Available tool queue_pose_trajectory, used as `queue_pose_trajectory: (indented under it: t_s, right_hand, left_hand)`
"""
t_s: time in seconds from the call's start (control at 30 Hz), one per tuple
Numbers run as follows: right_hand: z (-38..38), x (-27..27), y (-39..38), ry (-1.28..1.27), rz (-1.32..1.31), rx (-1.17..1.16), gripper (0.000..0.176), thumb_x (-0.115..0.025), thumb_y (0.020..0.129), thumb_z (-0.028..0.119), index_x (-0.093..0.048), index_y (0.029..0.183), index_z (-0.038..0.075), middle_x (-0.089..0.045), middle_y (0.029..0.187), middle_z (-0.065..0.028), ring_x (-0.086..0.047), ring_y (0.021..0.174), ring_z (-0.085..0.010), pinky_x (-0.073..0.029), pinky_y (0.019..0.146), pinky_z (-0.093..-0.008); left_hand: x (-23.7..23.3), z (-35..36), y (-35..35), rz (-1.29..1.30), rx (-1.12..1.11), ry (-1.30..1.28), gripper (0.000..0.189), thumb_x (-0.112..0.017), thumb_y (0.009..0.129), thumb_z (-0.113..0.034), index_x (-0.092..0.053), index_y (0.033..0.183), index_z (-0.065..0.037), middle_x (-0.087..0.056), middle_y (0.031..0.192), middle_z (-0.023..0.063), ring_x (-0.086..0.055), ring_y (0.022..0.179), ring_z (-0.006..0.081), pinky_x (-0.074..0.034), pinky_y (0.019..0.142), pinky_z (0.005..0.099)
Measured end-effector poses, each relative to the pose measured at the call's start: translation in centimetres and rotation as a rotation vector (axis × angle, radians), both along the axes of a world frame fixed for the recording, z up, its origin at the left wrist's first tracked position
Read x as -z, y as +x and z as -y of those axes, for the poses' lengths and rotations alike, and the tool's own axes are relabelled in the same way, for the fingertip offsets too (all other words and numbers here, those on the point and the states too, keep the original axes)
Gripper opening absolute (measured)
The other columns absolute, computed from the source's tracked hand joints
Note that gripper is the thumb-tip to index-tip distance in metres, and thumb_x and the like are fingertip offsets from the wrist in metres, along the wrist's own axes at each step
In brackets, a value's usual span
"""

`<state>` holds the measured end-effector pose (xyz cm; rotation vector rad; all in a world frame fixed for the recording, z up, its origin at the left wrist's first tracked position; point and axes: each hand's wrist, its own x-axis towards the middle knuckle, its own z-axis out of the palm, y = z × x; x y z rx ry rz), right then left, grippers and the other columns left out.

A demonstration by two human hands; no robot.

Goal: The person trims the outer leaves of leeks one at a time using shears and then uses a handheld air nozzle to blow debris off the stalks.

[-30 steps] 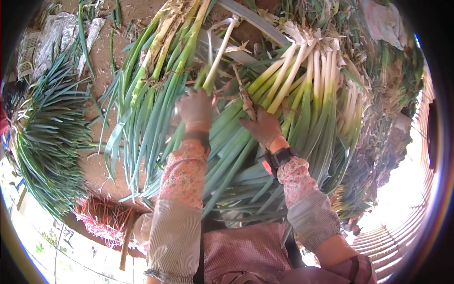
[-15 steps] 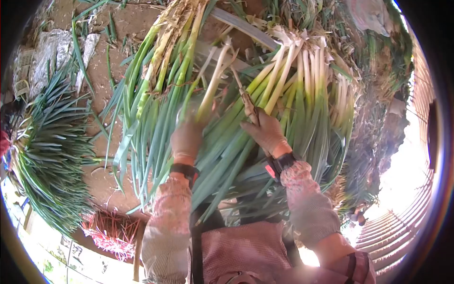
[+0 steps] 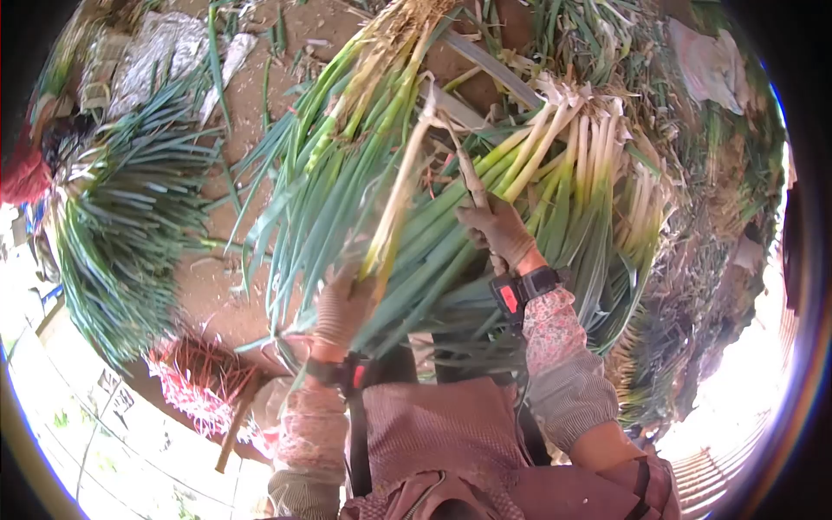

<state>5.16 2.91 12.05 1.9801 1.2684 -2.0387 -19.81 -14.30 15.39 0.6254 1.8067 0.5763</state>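
My left hand [image 3: 341,310], in a glove, is closed around the green part of a green onion [image 3: 400,191] whose pale stem points up and away from me. My gloved right hand [image 3: 497,230] grips a slim hand tool [image 3: 469,170]; its thin far end reaches the onion's root end, and its handle runs out below my fist. Whether that end is a blade cannot be made out. Beside my right hand lie trimmed green onions [image 3: 589,156] with white stems fanned out. Untrimmed green onions [image 3: 347,130] with brown, dry roots lie at the upper left of my hands.
A big bundle of green onions [image 3: 130,217] is at the left, beside a person's red sleeve [image 3: 26,173]. Pink ties [image 3: 195,390] lie at the lower left. A grey bar [image 3: 490,69] crosses behind the stems. Peelings and leaves [image 3: 702,225] are heaped at the right.
My left hand has come down and closer to me with the green onion, its stem now beside the tool tip. The view has shifted, and more of the red sleeve shows.
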Motion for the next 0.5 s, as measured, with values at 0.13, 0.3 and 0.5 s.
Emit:
queue_pose_trajectory:
  t_s: [0.13, 0.3, 0.5]
  right_hand:
    - [1.5, -8.3, -2.2, -0.119, -0.406, 0.232, 0.06, -0.074, 0.083, 0.037, -0.055, 0.131, 0.005, -0.063, 0.112, -0.0085, -0.063, 0.078, -0.0141, -0.055, 0.074, -0.0339]
    - [4.6, -9.3, -2.9, -0.305, -0.735, 0.313, 0.068, -0.074, 0.083, 0.035, -0.048, 0.141, 0.009, -0.061, 0.124, -0.0094, -0.066, 0.085, -0.0193, -0.058, 0.08, -0.0408]
    - [5.8, -6.5, -3.7, -0.523, -1.156, 0.256, 0.061, -0.066, 0.091, 0.041, -0.049, 0.141, 0.01, -0.055, 0.137, -0.0084, -0.062, 0.092, -0.0219, -0.051, 0.09, -0.0512]
  left_hand:
    - [-6.9, 3.5, 0.5, 0.26, -0.237, -0.027, 0.017, -0.062, 0.094, -0.016, -0.065, 0.102, -0.001, -0.052, 0.069, -0.0025, -0.047, 0.059, 0.0078, -0.037, 0.052, 0.025]
    - [-13.5, 9.8, 3.1, 0.48, -0.339, -0.189, 0.027, -0.058, 0.098, -0.018, -0.062, 0.117, 0.001, -0.059, 0.092, -0.0013, -0.053, 0.08, 0.0064, -0.045, 0.071, 0.0225]
    - [-18.5, 16.7, 7.0, 0.588, -0.447, -0.197, 0.036, -0.06, 0.1, -0.023, -0.06, 0.128, 0.0, -0.063, 0.105, 0.0011, -0.057, 0.093, 0.0081, -0.048, 0.081, 0.0241]
